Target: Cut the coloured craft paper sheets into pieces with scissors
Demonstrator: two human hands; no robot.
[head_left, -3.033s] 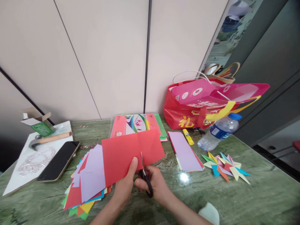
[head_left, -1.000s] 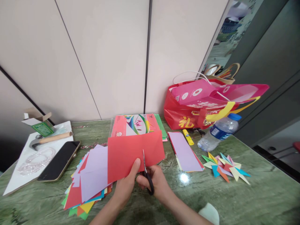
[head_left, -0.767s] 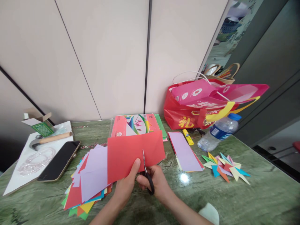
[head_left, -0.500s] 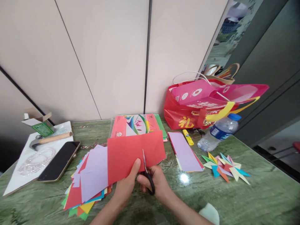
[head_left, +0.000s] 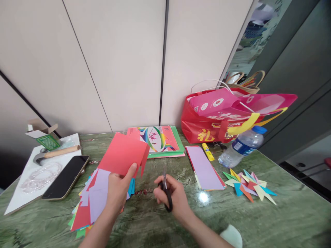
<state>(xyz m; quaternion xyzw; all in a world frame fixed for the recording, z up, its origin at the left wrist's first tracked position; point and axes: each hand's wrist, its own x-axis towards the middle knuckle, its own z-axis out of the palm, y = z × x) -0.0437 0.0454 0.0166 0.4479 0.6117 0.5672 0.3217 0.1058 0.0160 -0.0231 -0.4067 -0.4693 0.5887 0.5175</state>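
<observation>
Between the thumb and fingers of my left hand [head_left: 119, 186] is a red sheet of paper [head_left: 122, 151], held over the left part of the table. A cut strip hangs down at the sheet's right end. My right hand [head_left: 173, 196] grips black-handled scissors [head_left: 167, 196], blades pointing up and away from the paper; the blades are blurred. Beneath my left hand lies a fanned pile of coloured paper [head_left: 99, 199], lilac on top. Right of the scissors rests a stack of lilac and red strips [head_left: 205, 168].
A pack of coloured paper [head_left: 155, 139] lies by the wall. A glue stick [head_left: 208, 151], red bag [head_left: 204, 120], water bottle [head_left: 241, 146] and folded paper stars [head_left: 249, 184] are on the right. On the left are a phone [head_left: 66, 177], hammer [head_left: 57, 154] and small box [head_left: 46, 137].
My left hand has moved left with the red sheet, away from the scissors. The sheet has tilted and its cut strip now droops. My right hand has shifted slightly right.
</observation>
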